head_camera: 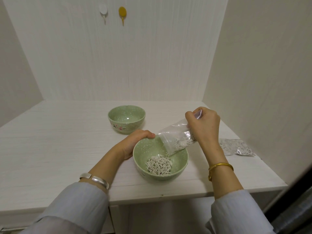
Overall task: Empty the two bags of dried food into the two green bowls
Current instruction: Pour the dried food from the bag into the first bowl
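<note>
A green speckled bowl (182,157) stands near the front edge of the white table, with a heap of pale dried sticks (158,165) in its bottom. My left hand (135,142) grips its far left rim. My right hand (205,125) grips a clear plastic bag (172,139) by its bottom and tilts it, mouth down, over the bowl; some sticks are still inside. A second green bowl (126,118) with a pink flower pattern stands empty behind. A second bag of dried food (236,147) lies flat at the right.
The white table (59,141) sits in an alcove, with walls close at the back and right. Its front edge runs just below the near bowl. A white hook (103,11) and a yellow hook (122,13) hang on the back wall.
</note>
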